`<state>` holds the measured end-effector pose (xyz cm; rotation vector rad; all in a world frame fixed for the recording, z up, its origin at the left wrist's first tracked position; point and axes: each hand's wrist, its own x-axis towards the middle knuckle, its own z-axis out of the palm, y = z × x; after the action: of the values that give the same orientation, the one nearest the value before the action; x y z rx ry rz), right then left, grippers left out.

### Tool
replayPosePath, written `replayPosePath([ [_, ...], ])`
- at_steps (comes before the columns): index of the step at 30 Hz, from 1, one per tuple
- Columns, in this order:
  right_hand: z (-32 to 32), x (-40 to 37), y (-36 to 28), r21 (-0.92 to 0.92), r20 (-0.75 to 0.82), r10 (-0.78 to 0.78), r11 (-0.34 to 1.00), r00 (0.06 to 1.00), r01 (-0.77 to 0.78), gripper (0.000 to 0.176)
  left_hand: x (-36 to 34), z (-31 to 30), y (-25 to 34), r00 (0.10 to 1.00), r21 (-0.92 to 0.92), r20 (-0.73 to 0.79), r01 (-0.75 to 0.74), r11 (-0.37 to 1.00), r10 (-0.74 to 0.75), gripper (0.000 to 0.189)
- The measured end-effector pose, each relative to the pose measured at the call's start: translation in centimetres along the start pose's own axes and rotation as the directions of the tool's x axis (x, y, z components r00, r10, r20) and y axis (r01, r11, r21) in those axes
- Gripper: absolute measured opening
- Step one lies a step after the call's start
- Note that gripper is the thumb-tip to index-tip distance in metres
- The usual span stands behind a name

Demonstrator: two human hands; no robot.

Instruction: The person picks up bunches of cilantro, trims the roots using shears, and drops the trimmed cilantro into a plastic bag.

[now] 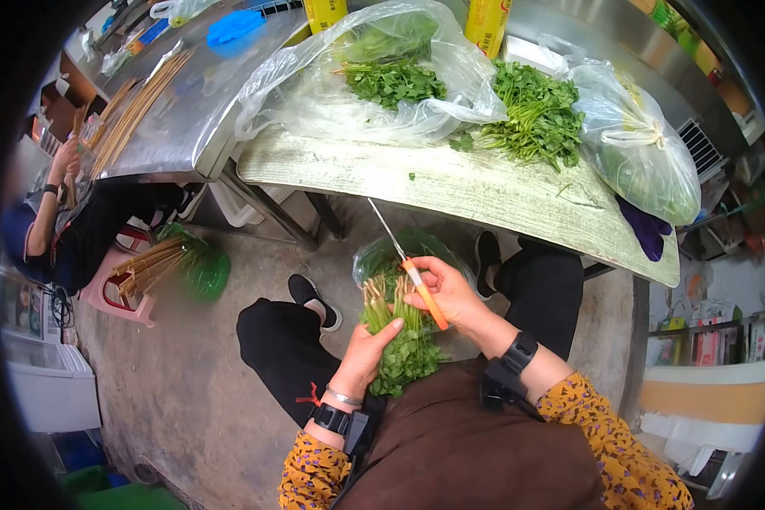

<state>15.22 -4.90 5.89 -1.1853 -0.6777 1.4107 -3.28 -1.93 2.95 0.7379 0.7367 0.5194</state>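
Note:
My left hand [367,350] is closed around a bunch of cilantro [410,361] over my lap, its pale root ends up and its leaves hanging toward my apron. My right hand [452,293] grips a small knife [425,293] by its orange handle. The thin blade points up and away, toward the table edge. Its handle overlaps the stems in this view, and my right fingers are right by the root ends. Just beyond the bunch, between my feet, a container with a plastic bag [370,255] sits on the floor, partly hidden by my hands.
On the pale table [348,166] lie a cilantro pile [531,110], an open plastic bag [272,93] of greens, a tied bag [642,144] and a purple cloth [643,228]. At left, a person [47,212] handles sticks by a steel table [178,110]; a pink stool [115,293] stands there.

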Motion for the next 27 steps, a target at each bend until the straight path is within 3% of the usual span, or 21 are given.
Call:
replayPosePath([
  [4,0.4,-0.1,0.0,-0.091,-0.014,-0.038,0.995,0.999,0.037,0.054,0.2,0.0,-0.4,0.999,0.080,-0.007,-0.045,0.996,0.046,0.029],
  [8,0.4,0.0,0.3,0.001,-0.030,-0.009,1.000,0.999,0.009,0.054,0.1,0.2,-0.3,0.996,0.074,-0.040,-0.071,0.995,0.074,0.028],
  [11,0.3,-0.1,0.0,0.020,-0.034,0.033,0.999,0.999,-0.032,0.053,-0.1,0.6,0.2,0.994,-0.030,-0.110,-0.020,0.999,0.017,0.028],
  [17,0.6,-0.1,-0.6,-0.031,0.011,0.108,0.994,0.994,-0.107,0.052,0.1,0.2,-0.1,0.995,0.115,-0.074,-0.064,0.991,0.073,0.029],
  [23,0.7,0.1,0.1,-0.078,0.012,0.037,0.996,0.999,-0.036,0.053,-0.1,0.5,0.3,0.998,0.113,-0.016,-0.056,0.992,0.059,0.036],
  [26,0.4,0.1,0.2,-0.042,0.011,0.030,0.999,0.999,-0.029,0.052,-0.1,0.4,0.4,1.000,0.065,-0.008,-0.011,0.998,0.011,0.036],
  [27,0.3,0.1,0.2,-0.018,0.011,0.032,0.999,0.999,-0.032,0.052,0.1,-0.1,0.6,0.999,-0.030,0.010,0.046,0.998,-0.046,0.038],
])
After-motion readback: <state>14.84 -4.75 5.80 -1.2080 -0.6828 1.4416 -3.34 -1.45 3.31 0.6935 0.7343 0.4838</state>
